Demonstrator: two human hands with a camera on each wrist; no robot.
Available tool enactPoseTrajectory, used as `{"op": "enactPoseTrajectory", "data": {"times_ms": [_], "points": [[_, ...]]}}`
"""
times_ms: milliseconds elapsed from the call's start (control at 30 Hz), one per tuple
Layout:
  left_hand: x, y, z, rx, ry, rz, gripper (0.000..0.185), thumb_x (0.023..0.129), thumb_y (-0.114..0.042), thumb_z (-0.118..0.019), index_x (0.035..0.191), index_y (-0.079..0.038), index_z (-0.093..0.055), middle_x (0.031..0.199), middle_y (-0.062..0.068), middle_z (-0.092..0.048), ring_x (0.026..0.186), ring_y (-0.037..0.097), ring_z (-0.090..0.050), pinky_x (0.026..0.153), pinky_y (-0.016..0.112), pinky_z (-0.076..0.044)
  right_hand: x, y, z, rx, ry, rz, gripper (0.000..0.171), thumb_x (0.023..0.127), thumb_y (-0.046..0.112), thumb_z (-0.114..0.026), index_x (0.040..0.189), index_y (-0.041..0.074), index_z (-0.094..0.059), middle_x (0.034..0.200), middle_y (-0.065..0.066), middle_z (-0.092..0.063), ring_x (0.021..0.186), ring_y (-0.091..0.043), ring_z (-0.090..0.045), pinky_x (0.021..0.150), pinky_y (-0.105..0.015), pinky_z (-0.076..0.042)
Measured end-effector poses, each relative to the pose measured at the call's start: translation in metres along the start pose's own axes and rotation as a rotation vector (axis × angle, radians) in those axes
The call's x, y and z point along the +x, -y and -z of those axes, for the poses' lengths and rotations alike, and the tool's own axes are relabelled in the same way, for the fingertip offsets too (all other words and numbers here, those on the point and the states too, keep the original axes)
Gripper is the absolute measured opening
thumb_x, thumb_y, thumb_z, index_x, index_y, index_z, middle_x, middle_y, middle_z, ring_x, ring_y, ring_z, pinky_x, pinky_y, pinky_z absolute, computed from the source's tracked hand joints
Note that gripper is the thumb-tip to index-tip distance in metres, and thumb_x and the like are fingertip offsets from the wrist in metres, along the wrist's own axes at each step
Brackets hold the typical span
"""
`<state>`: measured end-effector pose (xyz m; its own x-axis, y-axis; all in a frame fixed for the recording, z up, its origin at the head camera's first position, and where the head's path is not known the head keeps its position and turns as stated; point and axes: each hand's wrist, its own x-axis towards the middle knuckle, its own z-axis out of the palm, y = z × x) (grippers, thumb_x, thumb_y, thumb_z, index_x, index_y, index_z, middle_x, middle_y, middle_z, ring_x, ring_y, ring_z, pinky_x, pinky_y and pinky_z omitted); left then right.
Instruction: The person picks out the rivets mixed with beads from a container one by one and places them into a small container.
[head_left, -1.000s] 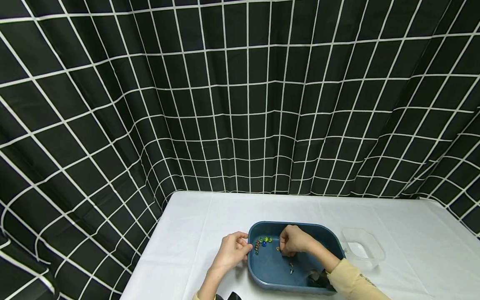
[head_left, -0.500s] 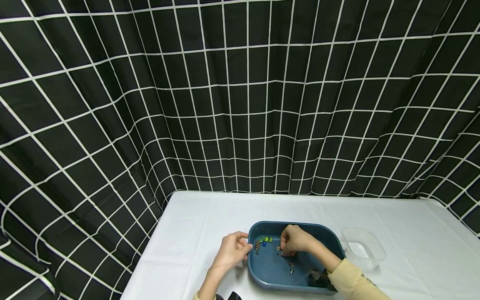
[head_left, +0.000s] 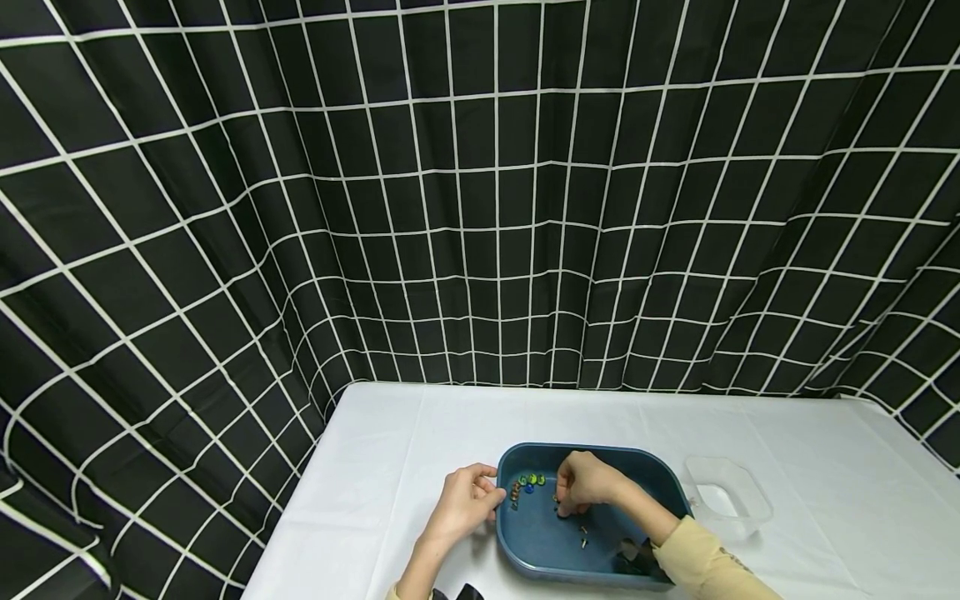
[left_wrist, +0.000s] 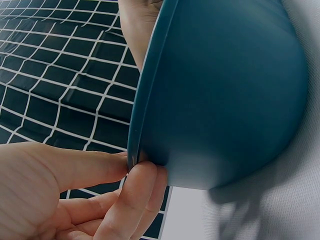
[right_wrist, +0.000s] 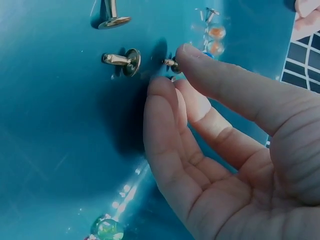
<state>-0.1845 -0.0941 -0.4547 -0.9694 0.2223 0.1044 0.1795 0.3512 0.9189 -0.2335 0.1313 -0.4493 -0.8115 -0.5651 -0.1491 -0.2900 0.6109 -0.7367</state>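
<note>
A black curtain [head_left: 187,208] with white lines hangs on the left and goes all along the back. A white table [head_left: 382,467] is in front of it. The left hand [head_left: 461,502] pinches the left edge of a blue tub [head_left: 525,550] with its thumb and fingers, and the tub sits on the table. Just inside that edge there is a row of orange marbles [head_left: 514,492]. Right next to them are three green marbles [head_left: 532,479] and a blue marble [head_left: 529,489]. Then a small metal pin [right_wrist: 175,65] is by the tips of the right hand [head_left: 588,485], which is down in the tub. Its fingers are bent, with a narrow gap to the thumb. I can't tell if it holds anything. Two more pins [head_left: 584,542] lie near it, on the side closer to the person. A yellow sleeve [head_left: 697,550] covers that arm. Farthest right, a clear box [head_left: 738,523] sits just beside the tub.
</note>
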Motion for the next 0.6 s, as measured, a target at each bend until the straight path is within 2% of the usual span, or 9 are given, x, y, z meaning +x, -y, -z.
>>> {"op": "enactPoseTrajectory", "data": {"times_ms": [600], "points": [[0.0002, 0.0012, 0.0000, -0.013, -0.002, 0.002, 0.031, 0.079, 0.003, -0.066, 0.106, 0.014, -0.058, 0.073, 0.005, -0.058, 0.052, 0.014, -0.060, 0.046, 0.018, -0.046, 0.0048, 0.0046, -0.0064, -0.040, -0.018, 0.018, 0.016, 0.068, -0.003, -0.077, 0.062, 0.000, -0.062, 0.056, -0.001, -0.057, 0.046, -0.014, -0.054, 0.042, -0.025, -0.046]]}}
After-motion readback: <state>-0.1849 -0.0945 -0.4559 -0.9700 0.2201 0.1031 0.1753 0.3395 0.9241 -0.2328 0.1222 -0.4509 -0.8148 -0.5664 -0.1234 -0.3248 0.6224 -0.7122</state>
